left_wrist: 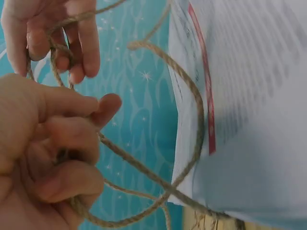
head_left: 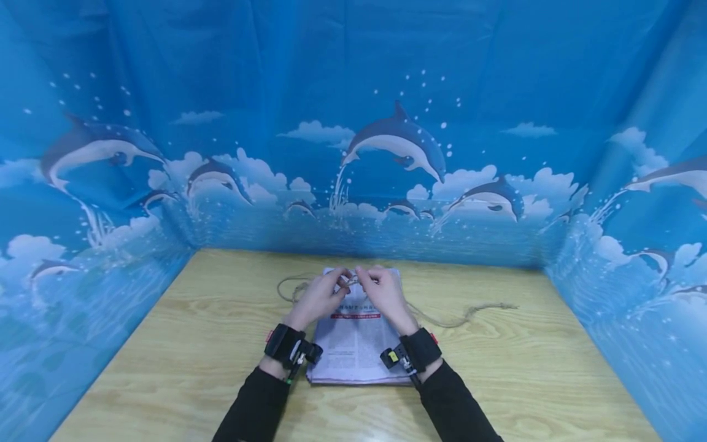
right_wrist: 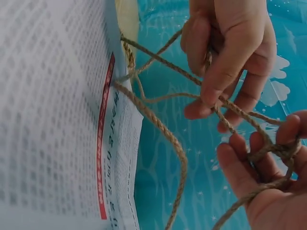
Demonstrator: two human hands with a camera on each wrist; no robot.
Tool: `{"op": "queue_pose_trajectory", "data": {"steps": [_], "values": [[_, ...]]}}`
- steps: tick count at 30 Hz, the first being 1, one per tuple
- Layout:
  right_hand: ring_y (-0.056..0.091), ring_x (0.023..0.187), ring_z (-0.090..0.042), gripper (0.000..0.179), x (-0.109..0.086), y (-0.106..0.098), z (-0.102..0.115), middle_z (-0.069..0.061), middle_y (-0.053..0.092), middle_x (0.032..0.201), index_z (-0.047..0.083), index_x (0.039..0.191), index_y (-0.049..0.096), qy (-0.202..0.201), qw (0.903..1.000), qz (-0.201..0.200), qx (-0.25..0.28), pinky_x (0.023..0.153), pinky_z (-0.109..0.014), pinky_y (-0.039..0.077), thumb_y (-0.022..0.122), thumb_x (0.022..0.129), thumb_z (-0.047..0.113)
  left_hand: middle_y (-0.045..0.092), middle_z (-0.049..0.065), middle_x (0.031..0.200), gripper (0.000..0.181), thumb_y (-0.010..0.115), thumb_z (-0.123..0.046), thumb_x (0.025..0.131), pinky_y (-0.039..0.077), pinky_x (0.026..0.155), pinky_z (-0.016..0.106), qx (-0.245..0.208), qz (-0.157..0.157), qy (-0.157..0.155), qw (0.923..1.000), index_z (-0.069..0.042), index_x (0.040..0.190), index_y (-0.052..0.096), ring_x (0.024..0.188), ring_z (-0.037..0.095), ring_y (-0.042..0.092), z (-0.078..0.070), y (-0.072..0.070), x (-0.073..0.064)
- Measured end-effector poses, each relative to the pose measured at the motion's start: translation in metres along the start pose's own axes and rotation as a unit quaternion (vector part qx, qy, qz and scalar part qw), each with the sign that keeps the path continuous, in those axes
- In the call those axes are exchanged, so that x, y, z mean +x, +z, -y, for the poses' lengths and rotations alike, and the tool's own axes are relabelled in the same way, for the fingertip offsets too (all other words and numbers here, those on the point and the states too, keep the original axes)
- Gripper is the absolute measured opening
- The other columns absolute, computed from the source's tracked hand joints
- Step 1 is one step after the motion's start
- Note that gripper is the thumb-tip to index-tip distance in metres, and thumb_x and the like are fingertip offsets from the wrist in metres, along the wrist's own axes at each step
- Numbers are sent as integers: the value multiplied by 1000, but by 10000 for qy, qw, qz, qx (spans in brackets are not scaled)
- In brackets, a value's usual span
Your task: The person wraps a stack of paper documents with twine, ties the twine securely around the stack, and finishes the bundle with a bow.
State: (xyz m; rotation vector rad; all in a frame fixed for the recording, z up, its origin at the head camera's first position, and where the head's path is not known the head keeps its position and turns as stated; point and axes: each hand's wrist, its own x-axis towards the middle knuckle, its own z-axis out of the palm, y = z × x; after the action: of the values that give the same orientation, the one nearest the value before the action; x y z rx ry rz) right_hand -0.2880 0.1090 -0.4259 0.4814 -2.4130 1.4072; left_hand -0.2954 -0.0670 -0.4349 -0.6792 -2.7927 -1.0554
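A stack of newspapers (head_left: 353, 353) lies on the table, its printed page and red strip facing up. Both hands are over its far edge, working a brown twine (head_left: 469, 313). The left hand (left_wrist: 48, 153) pinches a strand between thumb and fingers, its other fingers curled. Close beside it, the right hand (right_wrist: 278, 191) holds a crossed, looped part of the twine (right_wrist: 283, 151) at its thumb and fingers. Several strands run from the hands back to the newspapers, and one slack curve (left_wrist: 199, 120) hangs over the printed page.
The wooden table (head_left: 182, 344) is bordered at the back and sides by a blue dolphin-print sheet (head_left: 265, 73). A loose twine loop lies left of the stack, and a frayed tail stretches out to the right. Each wrist wears a black strap with a camera.
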Motion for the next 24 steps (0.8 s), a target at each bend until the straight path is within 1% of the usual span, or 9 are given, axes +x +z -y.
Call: {"op": "queue_pose_trajectory", "data": {"steps": [5,9,12,14,16,18,21,23,24], "values": [[53,63,-13,39,0,1,-1,-8,69,77,5,72,74,47,9994,-145,322,63,-26,44,59,99,28,67,-1,97,39,59,-14,94,48,60,30,-663,91,-70,9977,-15,133,55,73,13,58,-1,-1,-1],[67,77,-19,39,0,1,-2,-12,72,88,2,77,75,228,9976,-66,653,69,-26,50,59,99,30,65,-2,92,34,59,-17,96,47,65,31,-1174,15,-67,9931,-19,130,56,80,18,59,-1,1,0],[72,88,-23,41,0,-1,-2,-13,70,90,2,81,76,423,9953,123,868,70,-28,52,57,100,33,66,4,90,35,61,-10,93,48,70,33,-1948,-17,-65,9808,-15,128,57,83,26,61,0,1,1],[72,88,-24,42,0,-2,-2,-12,68,88,3,83,76,530,9944,221,890,71,-31,52,56,100,34,65,6,90,37,63,-6,91,49,72,32,-2395,-56,-155,9707,-12,127,58,84,26,61,2,0,1],[71,87,-24,43,0,-4,-2,-12,68,86,2,81,76,665,9928,261,961,72,-36,53,56,100,35,62,5,85,36,65,-5,89,48,70,29,-2718,-219,-277,9617,-10,125,60,79,22,59,5,-3,2],[70,85,-23,44,0,-5,-2,-11,71,85,3,80,76,804,9922,213,934,75,-38,53,56,100,36,56,1,77,34,66,-5,89,44,65,25,-2895,-449,-403,9553,-7,122,62,70,16,53,10,-9,1],[69,84,-23,46,0,-8,-3,-10,74,86,4,77,75,1012,9902,130,956,76,-36,52,56,100,39,45,-3,65,30,67,-2,88,45,60,24,-3170,-716,-551,9441,-3,118,63,60,12,47,23,-21,0],[70,85,-23,47,0,-10,-5,-10,74,89,5,76,75,1090,9896,121,928,76,-34,50,55,100,41,38,-5,59,30,67,-1,88,49,61,25,-3242,-747,-605,9411,-1,118,62,57,10,47,33,-31,-3],[70,86,-24,48,0,-10,-5,-11,74,90,5,76,75,1111,9892,144,946,77,-34,50,55,100,41,37,-6,58,30,67,-1,88,50,61,26,-3221,-741,-626,9417,-1,118,61,56,10,48,38,-36,-6]]}}
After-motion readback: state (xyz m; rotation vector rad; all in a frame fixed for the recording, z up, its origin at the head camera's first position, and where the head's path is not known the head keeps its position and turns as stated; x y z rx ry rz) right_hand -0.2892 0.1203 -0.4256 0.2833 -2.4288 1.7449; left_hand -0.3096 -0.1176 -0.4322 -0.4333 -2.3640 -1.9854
